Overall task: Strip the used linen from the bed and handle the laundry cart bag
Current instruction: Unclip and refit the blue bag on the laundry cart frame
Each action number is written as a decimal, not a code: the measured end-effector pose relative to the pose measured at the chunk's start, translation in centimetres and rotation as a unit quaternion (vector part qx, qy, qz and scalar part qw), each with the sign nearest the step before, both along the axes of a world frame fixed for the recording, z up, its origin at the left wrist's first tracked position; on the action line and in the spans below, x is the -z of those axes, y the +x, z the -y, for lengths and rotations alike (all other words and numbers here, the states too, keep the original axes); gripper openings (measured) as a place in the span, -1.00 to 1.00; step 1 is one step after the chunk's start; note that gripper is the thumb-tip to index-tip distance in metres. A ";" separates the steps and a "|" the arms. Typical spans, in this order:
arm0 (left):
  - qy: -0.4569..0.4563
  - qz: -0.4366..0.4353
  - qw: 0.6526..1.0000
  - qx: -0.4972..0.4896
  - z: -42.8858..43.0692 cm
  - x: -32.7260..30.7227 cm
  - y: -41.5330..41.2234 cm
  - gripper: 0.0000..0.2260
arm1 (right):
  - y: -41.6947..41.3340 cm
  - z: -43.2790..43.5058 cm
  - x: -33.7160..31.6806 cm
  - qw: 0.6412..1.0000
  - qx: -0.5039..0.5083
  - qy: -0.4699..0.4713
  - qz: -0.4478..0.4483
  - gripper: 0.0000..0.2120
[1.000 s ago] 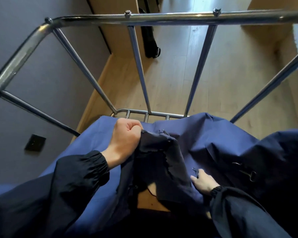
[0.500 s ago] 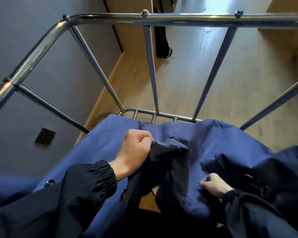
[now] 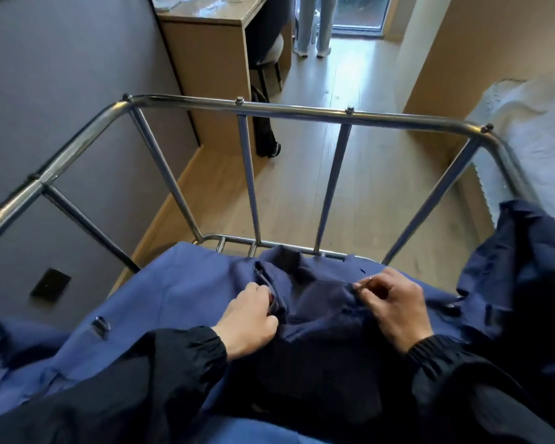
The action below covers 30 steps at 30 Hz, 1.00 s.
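Head view, looking down into the cart (image 3: pixel 295 112), and both grips are busy on the bag (image 3: pixel 173 293). Left grip (image 3: pixel 249 318) is clenched round a bunched fold of the blue cloth, fingers curled over its edge, knuckles up. Right grip (image 3: pixel 394 309) is pinching the bag's edge between thumb and forefinger, other fingers tucked in. There's a tiny bright glint at the fingertips, too small for me to tell what it is. A narrow dark band of the cloth runs taut between my two grips.

The bag itself lies low inside the cart's chrome bars (image 3: pixel 249 174), spread out under my black sleeves (image 3: pixel 148 373), its far edge bunched against the bottom of the cart. On the right a darker stretch of it is draped up over the cart's side, just beside the bed (image 3: pixel 532 129). The bed is off to the right, its top white and rumpled. A metal ring (image 3: pixel 101 325) sits on the bag's left side, near my left sleeve.

Beyond the bars there's pale wood floor (image 3: pixel 350 187), a grey wall (image 3: pixel 61 107) on the left with a small black plate (image 3: pixel 50 285) low down, and a wooden bench (image 3: pixel 205 36) against that wall. At the far end, by the window (image 3: pixel 359 11), a person's legs (image 3: pixel 311 27) in pale trousers stand on the floor.
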<state>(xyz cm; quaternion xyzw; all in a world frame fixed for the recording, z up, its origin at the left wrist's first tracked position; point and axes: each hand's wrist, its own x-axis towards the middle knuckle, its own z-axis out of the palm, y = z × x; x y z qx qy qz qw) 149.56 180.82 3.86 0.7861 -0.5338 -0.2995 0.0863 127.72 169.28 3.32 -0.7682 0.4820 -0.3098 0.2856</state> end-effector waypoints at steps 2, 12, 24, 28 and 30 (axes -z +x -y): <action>-0.020 0.029 0.999 -0.025 -1.3 -1.2 -2.1 -0.79 | -1.7 -2.3 -0.6 0.999 -0.002 -0.049 -0.012 -0.83; -0.188 0.162 0.954 0.170 -15.5 -6.0 -13.1 -0.26 | -2.1 -11.7 -12.1 0.972 0.079 -0.111 0.190 -0.95; -0.381 -0.001 0.920 0.090 -16.9 -6.0 -12.6 -0.66 | -5.8 -17.1 -11.6 0.980 0.017 -0.129 0.149 -0.88; -0.412 -0.137 0.901 0.000 -16.1 -6.4 -13.2 -0.83 | -5.6 -17.7 -8.6 0.983 0.003 -0.125 0.138 -0.90; -0.419 -0.147 0.896 -0.025 -15.8 -6.2 -13.0 -0.86 | -5.8 -18.1 -7.5 0.982 -0.003 -0.137 0.128 -0.91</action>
